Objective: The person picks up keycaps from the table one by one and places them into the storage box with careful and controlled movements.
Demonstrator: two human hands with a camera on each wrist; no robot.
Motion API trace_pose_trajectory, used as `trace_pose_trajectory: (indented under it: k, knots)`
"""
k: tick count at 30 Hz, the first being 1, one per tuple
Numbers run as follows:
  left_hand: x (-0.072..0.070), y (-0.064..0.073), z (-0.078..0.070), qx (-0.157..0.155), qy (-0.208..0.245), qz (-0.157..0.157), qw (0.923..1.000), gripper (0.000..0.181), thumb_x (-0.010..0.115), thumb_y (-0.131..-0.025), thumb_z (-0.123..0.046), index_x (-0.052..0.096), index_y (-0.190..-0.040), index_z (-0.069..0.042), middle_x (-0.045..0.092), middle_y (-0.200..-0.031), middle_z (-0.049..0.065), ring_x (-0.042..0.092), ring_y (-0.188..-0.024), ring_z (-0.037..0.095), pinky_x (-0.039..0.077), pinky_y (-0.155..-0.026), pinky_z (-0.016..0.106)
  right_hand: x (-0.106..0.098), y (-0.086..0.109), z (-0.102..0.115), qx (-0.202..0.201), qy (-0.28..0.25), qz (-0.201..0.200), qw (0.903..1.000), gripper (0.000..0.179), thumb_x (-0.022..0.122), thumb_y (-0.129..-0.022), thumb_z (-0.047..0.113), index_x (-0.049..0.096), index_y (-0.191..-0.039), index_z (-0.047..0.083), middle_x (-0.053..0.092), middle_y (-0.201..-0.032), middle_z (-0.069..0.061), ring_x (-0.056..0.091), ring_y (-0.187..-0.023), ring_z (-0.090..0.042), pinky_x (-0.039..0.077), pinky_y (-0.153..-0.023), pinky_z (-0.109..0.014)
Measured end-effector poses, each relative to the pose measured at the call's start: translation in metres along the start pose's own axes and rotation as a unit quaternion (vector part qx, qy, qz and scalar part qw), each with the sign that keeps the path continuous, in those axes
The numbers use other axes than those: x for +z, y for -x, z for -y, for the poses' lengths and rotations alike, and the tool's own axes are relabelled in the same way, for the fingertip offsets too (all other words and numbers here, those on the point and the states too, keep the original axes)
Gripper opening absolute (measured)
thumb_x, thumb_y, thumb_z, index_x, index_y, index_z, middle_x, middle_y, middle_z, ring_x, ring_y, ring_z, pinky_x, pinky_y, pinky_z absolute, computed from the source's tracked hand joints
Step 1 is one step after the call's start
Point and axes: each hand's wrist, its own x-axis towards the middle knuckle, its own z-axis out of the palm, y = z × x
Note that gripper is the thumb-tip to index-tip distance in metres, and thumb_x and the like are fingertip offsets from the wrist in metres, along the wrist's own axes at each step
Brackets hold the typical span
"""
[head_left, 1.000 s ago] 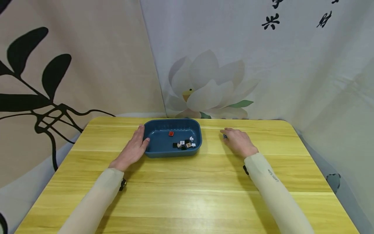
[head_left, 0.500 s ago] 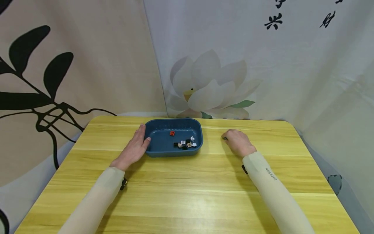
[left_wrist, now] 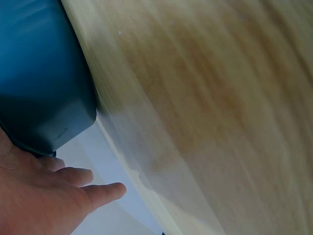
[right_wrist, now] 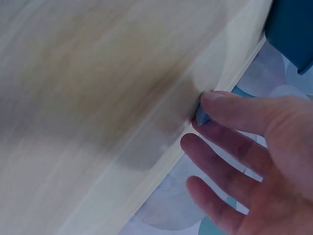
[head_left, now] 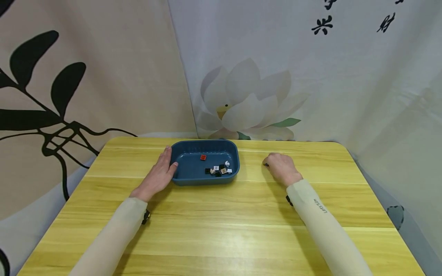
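Note:
Against the left wall of a dark blue tray rests my left hand, its fingers straight along the side and the thumb at the near left corner. To the right of the tray, my right hand is low over the table. Between its thumb and index finger it pinches a small blue-grey piece, mostly covered by the fingertips; its exact kind cannot be made out. The other fingers of that hand are spread apart in the right wrist view. Inside the tray lies a red square piece.
Several small white and black pieces sit together in the tray's near right part. The wooden table runs back to a printed cloth curtain behind it.
My right fingers have drawn in around the small piece, which shows less in the head view now. The left hand stays against the tray, which keeps its place.

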Motion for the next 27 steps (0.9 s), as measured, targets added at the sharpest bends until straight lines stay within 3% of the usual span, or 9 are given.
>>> trace_pose_trajectory:
  k: [5, 14, 20, 27]
  knots:
    - [0.0, 0.0, -0.001, -0.003, 0.002, 0.002, 1.0, 0.069, 0.033, -0.114, -0.03, -0.003, -0.163, 0.003, -0.007, -0.172, 0.022, 0.0, -0.157, 0.044, 0.008, -0.125, 0.059, 0.0, 0.003, 0.001, 0.0, 0.022, -0.017, 0.9996, 0.012, 0.074, -0.096, 0.008, 0.083, -0.1, 0.015, 0.073, -0.095, -0.007, 0.067, -0.082, -0.022, 0.057, -0.067, -0.042]
    - [0.0, 0.001, -0.001, -0.003, 0.004, 0.001, 1.0, 0.069, 0.032, -0.114, -0.031, -0.004, -0.163, 0.003, -0.008, -0.172, 0.02, 0.0, -0.157, 0.044, 0.008, -0.125, 0.059, -0.005, 0.01, 0.008, -0.012, 0.016, -0.074, 0.997, 0.021, 0.071, -0.1, 0.014, 0.08, -0.119, 0.011, 0.073, -0.106, -0.012, 0.069, -0.091, -0.033, 0.057, -0.076, -0.052]
    - [0.0, 0.001, -0.001, -0.009, 0.004, 0.005, 0.9999, 0.07, 0.032, -0.114, -0.031, -0.005, -0.164, 0.002, -0.01, -0.172, 0.018, -0.001, -0.157, 0.043, 0.008, -0.125, 0.06, -0.01, 0.014, 0.019, -0.018, -0.014, -0.129, 0.9914, 0.023, 0.07, -0.1, 0.015, 0.078, -0.121, 0.008, 0.072, -0.109, -0.012, 0.068, -0.094, -0.033, 0.056, -0.079, -0.05]
    - [-0.001, 0.001, -0.002, -0.005, 0.004, 0.002, 1.0, 0.071, 0.03, -0.114, -0.035, -0.004, -0.164, 0.002, -0.007, -0.172, 0.021, -0.001, -0.157, 0.044, 0.008, -0.125, 0.06, -0.019, 0.013, 0.036, -0.052, -0.019, -0.21, 0.9762, 0.023, 0.076, -0.096, 0.013, 0.079, -0.118, 0.008, 0.073, -0.102, -0.011, 0.068, -0.087, -0.031, 0.056, -0.072, -0.047]
